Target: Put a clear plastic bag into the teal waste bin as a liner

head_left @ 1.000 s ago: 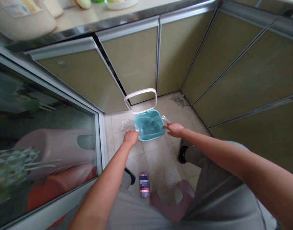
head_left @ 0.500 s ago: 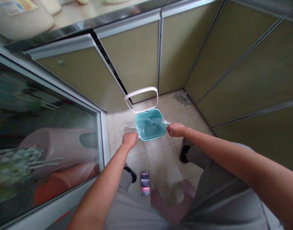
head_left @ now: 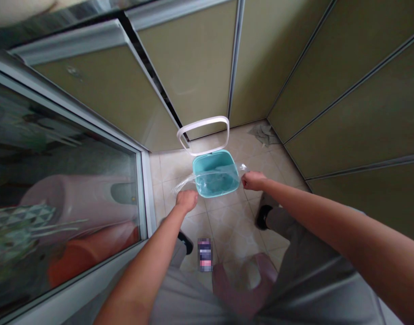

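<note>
Both arms extended forward and down toward the floor [head_left: 234,225], forearms converging on a small teal bin [head_left: 216,179].

Left hand [head_left: 187,199]: fisted, knuckles up, wrist straight, positioned just beside the near left corner of the bin. Grip clamped on the left edge of a clear plastic bag [head_left: 207,178], film pulled taut from the fist across the bin's mouth.

Right hand [head_left: 252,180]: fisted, thumb side up, forearm angled in from the lower right, positioned just beside the right rim of the bin. Grip clamped on the right edge of the same bag, a small tuft of film showing above the fist.

Bag: stretched between both fists, spanning the open top of the bin, sagging into it at the middle. Contact between film and rim not resolvable.

Bin: standing upright on the tiled floor, near the corner formed by the olive cabinet doors [head_left: 193,76]. White ring lid frame [head_left: 203,134] raised at the far side, tilted back toward the cabinets.

Surroundings: glass sliding door [head_left: 64,180] at left. Crumpled grey cloth [head_left: 262,134] on the floor in the cabinet corner, apart from the bin. Pink stool [head_left: 244,284] between the knees, near the bottom edge. Dark shoe [head_left: 262,216] below the right forearm.
</note>
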Tool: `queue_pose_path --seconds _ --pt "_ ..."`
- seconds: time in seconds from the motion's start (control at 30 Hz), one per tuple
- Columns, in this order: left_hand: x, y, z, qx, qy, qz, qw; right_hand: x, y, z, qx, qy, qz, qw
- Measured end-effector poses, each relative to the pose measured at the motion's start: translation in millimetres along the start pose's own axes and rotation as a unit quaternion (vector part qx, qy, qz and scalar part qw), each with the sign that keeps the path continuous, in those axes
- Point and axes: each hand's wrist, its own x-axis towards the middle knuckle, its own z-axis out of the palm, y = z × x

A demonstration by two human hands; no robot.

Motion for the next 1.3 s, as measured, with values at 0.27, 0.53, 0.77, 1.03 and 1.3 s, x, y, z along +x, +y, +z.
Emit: queue_pose_path --seconds 0.27,0.53,0.77,1.03,1.3 --pt "22 -35 24 -0.2 0.049 -0.131 0.97 32 17 -1 0.098 0.061 0.035 0.993" --pt "22 -35 7 -0.381 0.234 -0.154 0.881 13 1 -16 0.201 0.061 0.13 0.969" --pt "9 -10 3 -0.314 0.214 -0.197 0.904 -28 -41 -18 0.096 0.25 0.057 0.962" --pt "19 -14 1 -0.224 0.21 -0.208 0.929 -7 -47 -16 0.049 0.248 0.029 0.967" --pt "49 -24 -9 -0.203 0.224 -0.173 0.937 36 -27 -15 0.183 0.287 0.062 0.938"
